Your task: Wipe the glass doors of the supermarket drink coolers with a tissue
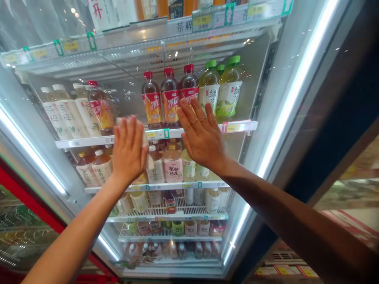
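Whitish, irregular, cloth-like piece (150, 162), long axis unclear: directly behind the nearer left hand (128, 150), flat, grasp indeterminable; right hand (203, 136) farther right, outspread, released

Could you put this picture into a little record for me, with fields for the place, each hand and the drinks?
Place: upright drinks cooler with several stocked shelves, bright light strips down both sides
Left hand: open, palm forward; something pale at its edge, too blurred to name
Right hand: open, palm forward
Drinks behind right hand: red-capped bottles, green-capped bottles
Contact: hard to tell from this view
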Tool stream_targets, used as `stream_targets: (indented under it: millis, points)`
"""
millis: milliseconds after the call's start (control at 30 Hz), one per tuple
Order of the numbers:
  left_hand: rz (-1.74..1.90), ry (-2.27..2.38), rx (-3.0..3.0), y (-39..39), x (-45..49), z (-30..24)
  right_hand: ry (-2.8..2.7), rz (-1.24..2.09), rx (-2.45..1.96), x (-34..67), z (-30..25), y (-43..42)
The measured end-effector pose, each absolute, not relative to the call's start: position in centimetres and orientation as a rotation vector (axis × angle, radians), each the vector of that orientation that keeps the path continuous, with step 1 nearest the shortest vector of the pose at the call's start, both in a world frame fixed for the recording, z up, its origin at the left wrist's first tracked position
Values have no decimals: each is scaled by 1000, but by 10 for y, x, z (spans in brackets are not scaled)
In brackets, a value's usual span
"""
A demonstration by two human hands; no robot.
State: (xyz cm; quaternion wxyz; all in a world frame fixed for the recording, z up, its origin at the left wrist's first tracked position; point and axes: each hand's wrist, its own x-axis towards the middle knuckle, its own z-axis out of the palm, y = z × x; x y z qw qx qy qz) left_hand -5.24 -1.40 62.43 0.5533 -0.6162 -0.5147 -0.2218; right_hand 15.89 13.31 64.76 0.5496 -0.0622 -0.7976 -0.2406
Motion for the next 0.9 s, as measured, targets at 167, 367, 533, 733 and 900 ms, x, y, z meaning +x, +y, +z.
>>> stream_targets:
  millis: [167,367,533,733,900]
  points:
    - [-445,-1153,-1560,-11,-42,601,-1932,-531,-247,161,617,123]
    - [-487,-1086,-1617,5,-28,617,-1974,-620,-276,196,609,143]
    - [-638,-1142,-1578,35,13,635,-1900,-593,-406,234,615,165]
    - [-350,-897,-1826,63,61,616,-2046,-607,-350,269,598,180]
    - [-550,-1091,-1635,105,109,663,-1954,-616,-443,304,597,205]
